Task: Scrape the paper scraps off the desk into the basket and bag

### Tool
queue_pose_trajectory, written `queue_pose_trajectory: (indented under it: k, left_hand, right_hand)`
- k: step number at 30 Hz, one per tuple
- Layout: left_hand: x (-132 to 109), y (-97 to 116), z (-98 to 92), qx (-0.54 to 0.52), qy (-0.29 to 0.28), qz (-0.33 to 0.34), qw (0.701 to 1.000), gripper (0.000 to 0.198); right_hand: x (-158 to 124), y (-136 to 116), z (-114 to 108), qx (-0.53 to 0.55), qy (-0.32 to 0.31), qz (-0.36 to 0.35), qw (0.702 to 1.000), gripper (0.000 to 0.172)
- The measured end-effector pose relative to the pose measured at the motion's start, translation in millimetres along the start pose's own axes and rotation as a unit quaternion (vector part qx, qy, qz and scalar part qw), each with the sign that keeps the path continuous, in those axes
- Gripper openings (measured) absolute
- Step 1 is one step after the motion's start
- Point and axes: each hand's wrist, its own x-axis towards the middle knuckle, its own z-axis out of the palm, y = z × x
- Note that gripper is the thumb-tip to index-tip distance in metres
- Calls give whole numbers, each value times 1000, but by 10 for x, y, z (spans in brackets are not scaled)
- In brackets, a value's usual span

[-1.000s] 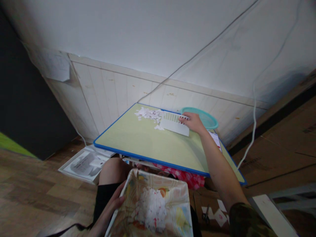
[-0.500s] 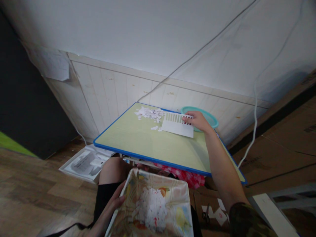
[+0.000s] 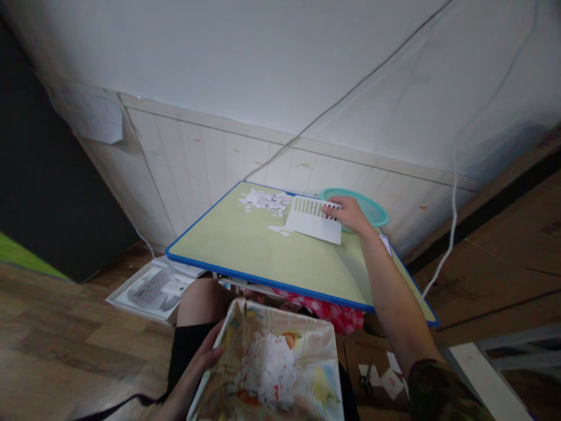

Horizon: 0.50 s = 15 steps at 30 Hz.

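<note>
My right hand (image 3: 345,213) grips a white slotted card (image 3: 313,225) by its right end, low over the yellow table (image 3: 228,248). The card has a row of slots along its far edge. Left of it lies a pile of white paper scraps (image 3: 265,200), with a few loose scraps (image 3: 281,230) by the card's left edge. My left hand (image 3: 209,352) holds the left rim of a fruit-patterned tray (image 3: 318,342) on my lap. More white paper pieces (image 3: 272,368), some with red marks, lie inside the tray.
A turquoise basin (image 3: 372,211) sits behind my right hand at the table's far edge. Scissors (image 3: 366,380) and paper pieces (image 3: 391,383) lie low on the right. A white box (image 3: 149,292) is on the floor at left. A grey cable (image 3: 333,108) runs along the wall.
My right hand and the slotted card have shifted slightly left and away from me. More of a small white item at the table's right edge now shows. My left hand and the tray stay put.
</note>
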Motion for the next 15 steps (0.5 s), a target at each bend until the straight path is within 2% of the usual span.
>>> queue_pose_trajectory:
  k: [2,6,11,15]
  left_hand:
    - [15,-35,-8,-19,-18,-11,1000,53]
    - [42,-75,-14,14,-14,-16,1000,56]
    - [31,-38,-14,35,-20,-3,999,55]
    - [1,12,2,20,-32,-13,999,57]
  right_hand:
    - [-8,2,-60,5,-1,1,1000,30]
    - [-8,-13,-62,42,2,7,999,31]
    - [-8,14,-57,54,-19,11,998,35]
    - [-5,32,-26,88,-1,25,996,39]
